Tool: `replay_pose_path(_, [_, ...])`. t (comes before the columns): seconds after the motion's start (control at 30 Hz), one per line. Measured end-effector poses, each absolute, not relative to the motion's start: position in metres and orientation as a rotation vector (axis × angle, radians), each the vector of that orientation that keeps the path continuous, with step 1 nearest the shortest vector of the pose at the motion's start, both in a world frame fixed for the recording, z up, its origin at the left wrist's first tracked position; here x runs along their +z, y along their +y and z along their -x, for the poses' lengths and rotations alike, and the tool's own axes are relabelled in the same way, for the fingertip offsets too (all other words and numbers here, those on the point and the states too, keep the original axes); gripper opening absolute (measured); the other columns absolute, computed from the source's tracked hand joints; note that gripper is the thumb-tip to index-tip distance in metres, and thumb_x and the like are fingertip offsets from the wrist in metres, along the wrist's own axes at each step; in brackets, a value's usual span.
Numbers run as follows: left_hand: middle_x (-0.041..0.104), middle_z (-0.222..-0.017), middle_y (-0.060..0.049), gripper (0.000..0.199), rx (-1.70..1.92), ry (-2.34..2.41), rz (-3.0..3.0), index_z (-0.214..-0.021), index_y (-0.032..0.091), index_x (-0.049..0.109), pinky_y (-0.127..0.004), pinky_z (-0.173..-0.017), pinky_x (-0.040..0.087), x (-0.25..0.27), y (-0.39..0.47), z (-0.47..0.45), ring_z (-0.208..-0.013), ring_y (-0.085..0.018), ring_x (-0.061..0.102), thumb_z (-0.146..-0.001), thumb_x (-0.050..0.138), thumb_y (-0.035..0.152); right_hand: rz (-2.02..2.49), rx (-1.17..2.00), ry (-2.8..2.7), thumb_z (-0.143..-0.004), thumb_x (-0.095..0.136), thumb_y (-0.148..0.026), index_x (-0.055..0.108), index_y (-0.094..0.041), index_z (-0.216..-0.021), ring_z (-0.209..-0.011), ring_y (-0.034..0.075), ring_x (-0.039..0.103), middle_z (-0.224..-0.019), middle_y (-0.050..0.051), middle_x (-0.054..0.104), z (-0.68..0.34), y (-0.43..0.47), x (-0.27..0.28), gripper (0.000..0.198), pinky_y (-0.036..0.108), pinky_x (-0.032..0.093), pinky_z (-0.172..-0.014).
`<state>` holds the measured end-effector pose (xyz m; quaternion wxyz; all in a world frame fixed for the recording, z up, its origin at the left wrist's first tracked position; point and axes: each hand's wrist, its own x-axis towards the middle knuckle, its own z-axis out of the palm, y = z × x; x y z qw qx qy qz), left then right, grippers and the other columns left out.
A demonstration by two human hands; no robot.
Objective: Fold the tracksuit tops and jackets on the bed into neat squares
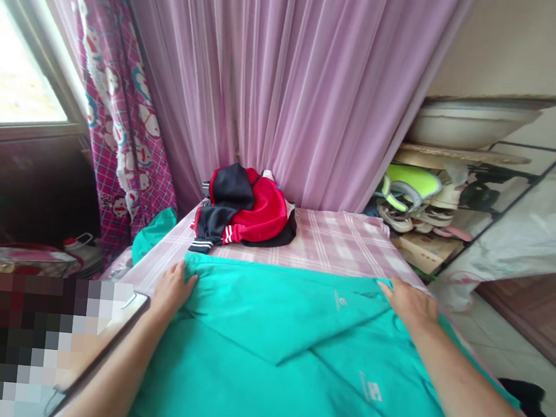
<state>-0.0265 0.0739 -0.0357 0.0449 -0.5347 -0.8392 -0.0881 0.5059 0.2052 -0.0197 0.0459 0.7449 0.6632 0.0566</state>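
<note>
A teal garment [269,311] with small whitish prints lies spread and partly folded on a checked cloth in front of me. Its far edge runs nearly straight between my hands. My left hand [174,287] grips the far left corner, thumb over the fabric. At the far right corner, my right hand [412,304] is closed on the same edge with its thumb pointing inward. Some fingertips of both hands are hidden. Beyond the garment sits a heap of red and black clothing [263,210] with striped cuffs, touched by neither hand.
The pink checked cloth [338,240] covers the surface up to a mauve curtain [288,86]. Another teal piece [155,235] hangs at the left edge. A phone-like device [101,342], partly pixelated, is beside my left forearm. On the right stands a rack [518,190] with shoes and a basin.
</note>
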Motion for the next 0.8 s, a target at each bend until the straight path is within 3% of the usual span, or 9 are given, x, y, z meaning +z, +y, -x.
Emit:
replay_pose_path(0.1, [0.058, -0.136, -0.022, 0.065, -0.255, -2.655, 1.606, -0.142, 0.003, 0.04, -0.041, -0.1, 0.045, -0.04, 0.074, 0.029, -0.123, -0.032, 0.057, -0.092, 0.039, 0.045, -2.238, 0.227, 2.097, -0.098, 0.038, -0.044, 0.065, -0.02, -0.117, -0.097, 0.032, 0.069, -0.11, 0.016, 0.072, -0.502, 0.217, -0.011, 0.04, 0.039, 0.049, -0.075])
replay_pose_path(0.27, [0.061, -0.133, -0.018, 0.06, -0.425, -2.614, 1.566, -0.142, 0.011, 0.043, -0.043, -0.101, 0.045, -0.054, 0.073, 0.028, -0.121, -0.031, 0.059, -0.092, 0.038, 0.043, -2.245, 0.378, 2.151, -0.1, 0.039, -0.045, 0.062, -0.017, -0.12, -0.098, 0.032, 0.066, -0.111, 0.019, 0.069, -0.489, 0.253, 0.014, 0.042, 0.037, 0.046, -0.073])
replay_pose_path(0.47, [0.054, -0.14, -0.019, 0.067, -0.585, -2.632, 1.464, -0.149, 0.012, 0.035, -0.046, -0.107, 0.041, -0.069, 0.073, 0.028, -0.127, -0.033, 0.053, -0.091, 0.037, 0.045, -2.273, 0.444, 2.216, -0.099, 0.043, -0.035, 0.062, -0.012, -0.121, -0.112, 0.033, 0.058, -0.118, 0.024, 0.064, -0.468, 0.279, 0.012, 0.037, 0.045, 0.039, -0.094])
replay_pose_path(0.6, [0.037, -0.153, -0.023, 0.068, -0.54, -2.657, 1.403, -0.151, 0.012, 0.032, -0.051, -0.108, 0.039, -0.062, 0.071, 0.017, -0.135, -0.037, 0.044, -0.092, 0.036, 0.045, -2.377, 0.36, 2.36, -0.098, 0.042, -0.033, 0.046, -0.013, -0.143, -0.136, 0.035, 0.039, -0.149, 0.022, 0.043, -0.428, 0.264, -0.007, 0.049, 0.057, 0.025, -0.11])
replay_pose_path(0.67, [0.029, -0.159, -0.02, 0.064, -0.47, -2.612, 1.397, -0.151, 0.017, 0.034, -0.056, -0.11, 0.035, -0.055, 0.07, 0.008, -0.141, -0.039, 0.036, -0.093, 0.036, 0.043, -2.331, 0.296, 2.452, -0.1, 0.036, -0.039, 0.037, -0.016, -0.149, -0.142, 0.03, 0.033, -0.156, 0.017, 0.036, -0.397, 0.246, -0.015, 0.055, 0.055, 0.025, -0.112])
replay_pose_path(0.8, [0.032, -0.16, -0.007, 0.051, -0.3, -2.479, 1.615, -0.144, 0.031, 0.048, -0.062, -0.116, 0.016, -0.045, 0.07, -0.004, -0.148, -0.033, 0.024, -0.096, 0.032, 0.038, -1.789, -0.097, 2.814, -0.1, 0.028, -0.047, 0.033, -0.025, -0.153, -0.147, 0.024, 0.026, -0.161, 0.008, 0.029, -0.346, 0.203, -0.035, 0.058, 0.053, 0.015, -0.118])
